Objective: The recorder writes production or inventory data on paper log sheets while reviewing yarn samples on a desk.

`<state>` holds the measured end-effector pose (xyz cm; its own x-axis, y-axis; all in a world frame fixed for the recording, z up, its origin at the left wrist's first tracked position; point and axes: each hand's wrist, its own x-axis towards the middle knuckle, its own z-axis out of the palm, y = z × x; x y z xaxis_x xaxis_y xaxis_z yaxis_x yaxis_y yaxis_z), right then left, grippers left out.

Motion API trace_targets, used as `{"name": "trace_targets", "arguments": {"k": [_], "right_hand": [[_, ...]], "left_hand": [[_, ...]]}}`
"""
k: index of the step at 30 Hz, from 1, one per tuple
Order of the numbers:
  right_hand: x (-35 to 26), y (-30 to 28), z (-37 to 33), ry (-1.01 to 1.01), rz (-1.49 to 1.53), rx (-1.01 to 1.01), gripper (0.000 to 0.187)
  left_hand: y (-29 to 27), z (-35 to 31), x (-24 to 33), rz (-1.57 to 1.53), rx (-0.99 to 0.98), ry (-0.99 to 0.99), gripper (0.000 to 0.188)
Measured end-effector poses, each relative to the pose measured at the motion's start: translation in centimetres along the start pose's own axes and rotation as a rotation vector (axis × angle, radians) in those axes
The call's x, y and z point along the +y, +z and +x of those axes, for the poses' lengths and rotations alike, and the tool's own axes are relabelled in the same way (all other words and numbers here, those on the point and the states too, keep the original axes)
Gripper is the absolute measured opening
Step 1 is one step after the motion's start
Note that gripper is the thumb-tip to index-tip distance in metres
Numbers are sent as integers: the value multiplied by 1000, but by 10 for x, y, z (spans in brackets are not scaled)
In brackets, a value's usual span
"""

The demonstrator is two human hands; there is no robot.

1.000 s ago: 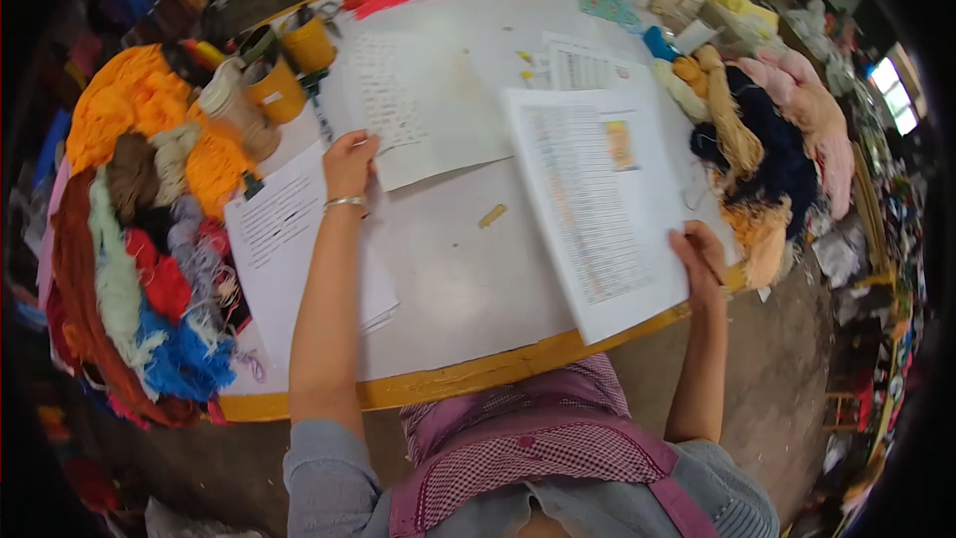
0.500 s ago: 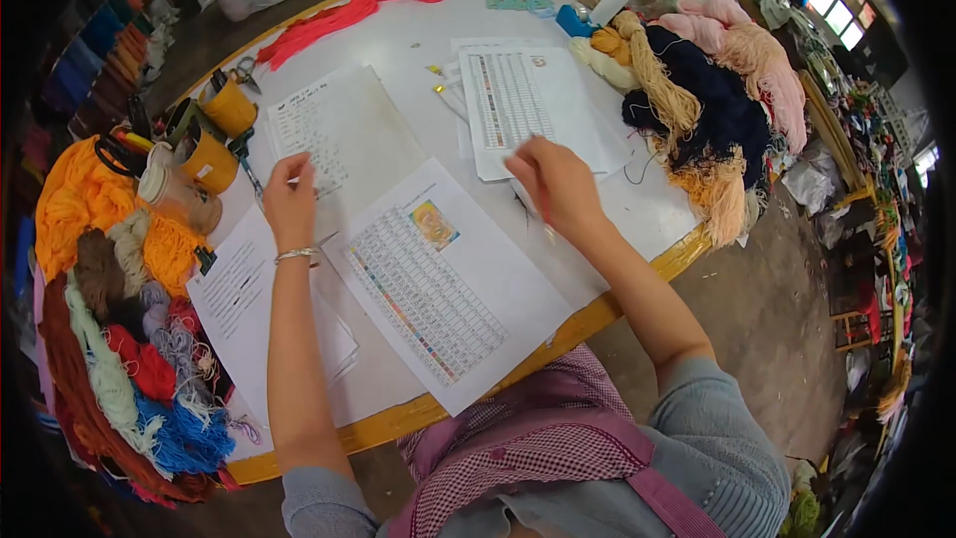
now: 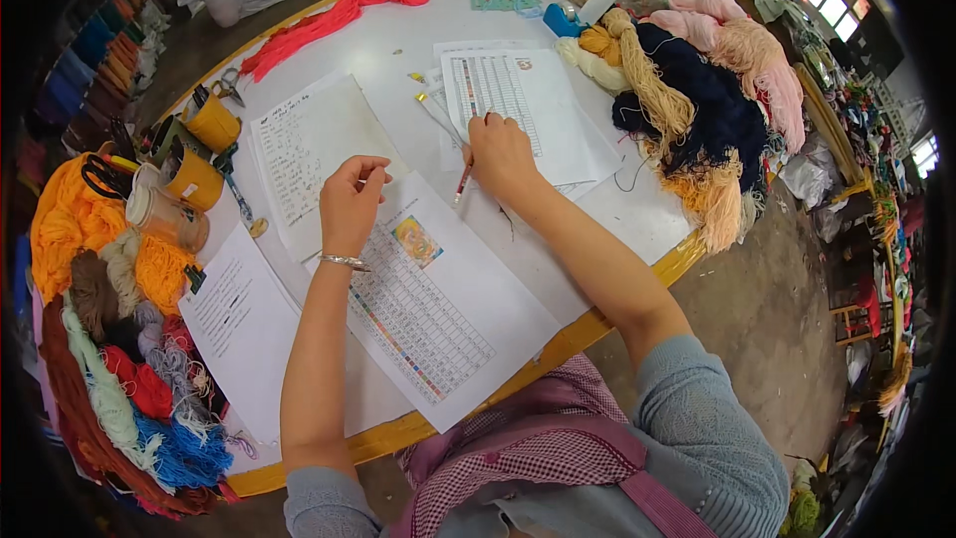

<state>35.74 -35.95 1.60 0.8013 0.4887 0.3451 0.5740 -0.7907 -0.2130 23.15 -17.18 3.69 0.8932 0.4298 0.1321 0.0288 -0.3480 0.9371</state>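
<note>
My right hand (image 3: 501, 154) rests over the lower left of a printed chart sheet (image 3: 518, 90), its fingers closed round a slim red pencil (image 3: 464, 182) whose pale end points down toward the table. My left hand (image 3: 352, 204) hovers by the top of another chart sheet (image 3: 428, 329) with a small colourful picture (image 3: 415, 241) on it. Its fingers are loosely bent, with nothing visible in them. Beside that hand lies a handwritten sheet (image 3: 299, 154). A pale strip with a yellow end (image 3: 438, 115) lies left of the right hand.
Yarn hanks in many colours, including orange (image 3: 75, 209) and blue (image 3: 184, 448), crowd the left edge. Dark blue yarn (image 3: 687, 100) is heaped at the right. Yellow cups (image 3: 194, 179), scissors (image 3: 229, 85), a blue tape dispenser (image 3: 565, 20) and red yarn (image 3: 339, 15) lie farther off.
My left hand has moved right, over the edge of the chart sheet with the picture. My right hand has shifted left with the pencil, onto the far chart's left side.
</note>
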Motion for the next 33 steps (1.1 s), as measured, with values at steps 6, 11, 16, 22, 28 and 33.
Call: {"name": "trace_targets", "arguments": {"k": [6,11,16,22,28,33], "right_hand": [[50,-42,-15,-89,190,265,17],[70,-53,-37,39,259,359,15],[66,-44,-44,-17,331,214,20],[68,-47,-45,47,376,121,15],[60,-50,-44,-3,466,124,13],[75,-48,-46,-2,440,280,10]], "left_hand": [[15,3,5,-110,-53,-67,17],[42,17,10,-283,-137,-223,24],[86,31,8,-476,-120,-379,44],[108,46,2,-448,-94,-395,39],[119,71,-43,-117,65,-126,46],[148,51,2,201,227,-31,52]]}}
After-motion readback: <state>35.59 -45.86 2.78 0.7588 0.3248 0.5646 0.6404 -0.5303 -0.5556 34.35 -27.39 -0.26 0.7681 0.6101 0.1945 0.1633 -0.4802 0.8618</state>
